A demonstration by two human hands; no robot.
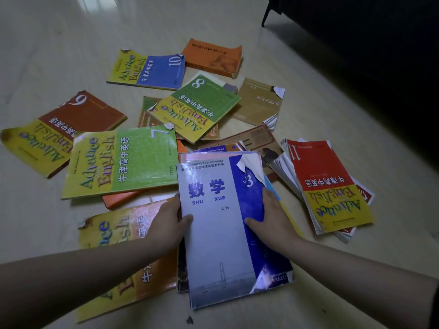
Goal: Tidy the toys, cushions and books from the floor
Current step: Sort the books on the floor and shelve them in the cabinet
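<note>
- Nearest me: both hands on the blue-and-grey maths book (218,233), top of a small pile, dead centre-low in view.
- Left hand (166,222) clamps the book's left edge, thumb on the cover, fingers tucked under and out of sight.
- Right hand (270,217) lies flat on the blue strip, fingers spread, pressing down; whether anything curls under the right edge I can't tell.
- Yellow-and-orange English book (118,257) lies at 8 o'clock of the maths book, partly under my left forearm.
- My read: I'm squaring up and lifting this pile. To do it well, get the right fingers under too, catch the pink and dark books beneath, keep the pile level; the torn cover corner (251,167) could snag.
- Green book 7 (118,162) at 10 o'clock, overlapping an orange one.
- Red book 11 (330,186) at 3 o'clock, on a splayed stack.
- Further out: brown book 6 (71,124) at 10, green book 8 (197,108) at 12, tan book (259,103) at 1.
- Farthest: blue book 10 (147,70) and orange book (213,58) near 12, on the floor (59,43). Dark furniture leg (267,13) top right.
- Most books not yet gathered; no toys or cushions in view.
</note>
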